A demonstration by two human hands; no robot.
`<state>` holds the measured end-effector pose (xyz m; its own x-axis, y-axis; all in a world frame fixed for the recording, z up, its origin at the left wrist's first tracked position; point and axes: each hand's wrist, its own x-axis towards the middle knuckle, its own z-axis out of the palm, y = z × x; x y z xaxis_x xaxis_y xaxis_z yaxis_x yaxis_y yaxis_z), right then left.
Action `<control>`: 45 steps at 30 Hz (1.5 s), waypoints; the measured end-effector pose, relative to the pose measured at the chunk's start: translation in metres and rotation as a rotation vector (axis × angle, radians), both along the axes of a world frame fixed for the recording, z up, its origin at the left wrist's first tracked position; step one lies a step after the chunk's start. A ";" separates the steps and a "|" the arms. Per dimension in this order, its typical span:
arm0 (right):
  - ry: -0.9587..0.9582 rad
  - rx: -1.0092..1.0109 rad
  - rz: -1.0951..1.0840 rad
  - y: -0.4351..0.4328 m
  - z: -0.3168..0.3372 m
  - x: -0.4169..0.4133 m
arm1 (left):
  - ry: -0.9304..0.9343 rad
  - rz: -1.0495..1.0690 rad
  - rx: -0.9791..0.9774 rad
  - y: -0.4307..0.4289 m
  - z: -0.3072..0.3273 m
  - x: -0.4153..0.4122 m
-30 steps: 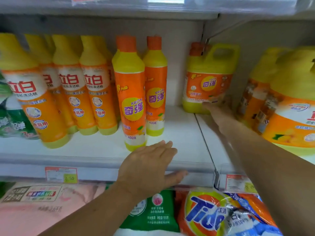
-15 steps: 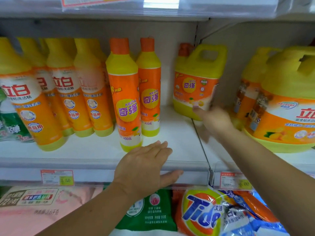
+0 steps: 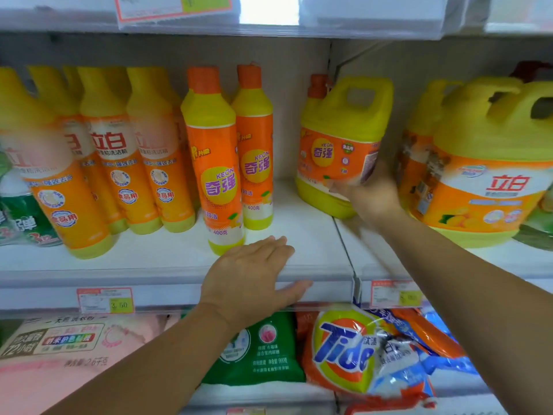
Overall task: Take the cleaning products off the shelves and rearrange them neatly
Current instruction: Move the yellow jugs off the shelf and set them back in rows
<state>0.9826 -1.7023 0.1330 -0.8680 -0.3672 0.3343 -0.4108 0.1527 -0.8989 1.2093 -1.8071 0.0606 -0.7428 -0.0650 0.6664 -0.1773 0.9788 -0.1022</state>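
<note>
A yellow jug of dish liquid with an orange label (image 3: 341,145) stands tilted at the seam between two white shelf boards (image 3: 308,223). My right hand (image 3: 369,194) grips its lower right side, fingers wrapped round the label. My left hand (image 3: 254,277) lies flat on the shelf's front edge, fingers straight, thumb over the lip. Just behind it stand two slim orange and yellow bottles (image 3: 215,172), one in front of the other.
A row of several yellow and orange bottles (image 3: 116,163) fills the shelf's left part. Big yellow jugs (image 3: 490,163) crowd the right. Below lie a Tide bag (image 3: 350,351), a green bag (image 3: 260,351) and a pink pack (image 3: 74,354). Price tags (image 3: 104,300) line the edge.
My right hand has closed round the jug's lower side and drawn it forward and leftward; the jug now leans. My left hand stays on the shelf edge.
</note>
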 end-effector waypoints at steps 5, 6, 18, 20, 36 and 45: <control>0.003 -0.021 0.108 0.070 0.006 0.055 | -0.147 0.105 0.097 0.010 0.018 0.006; 0.022 -0.004 0.131 0.084 0.008 0.065 | -0.189 0.123 0.134 0.014 0.025 0.007; -0.048 -0.073 0.278 0.204 0.060 0.200 | -0.292 -0.483 1.500 0.105 0.098 0.068; -0.181 -0.070 0.332 0.217 0.055 0.227 | -0.316 -0.512 1.736 0.122 0.096 0.095; -0.606 -0.137 0.373 0.263 0.060 0.314 | -0.158 -0.323 1.419 0.155 0.054 0.224; -0.628 -0.143 0.413 0.271 0.058 0.307 | -0.333 -0.346 1.328 0.157 0.031 0.232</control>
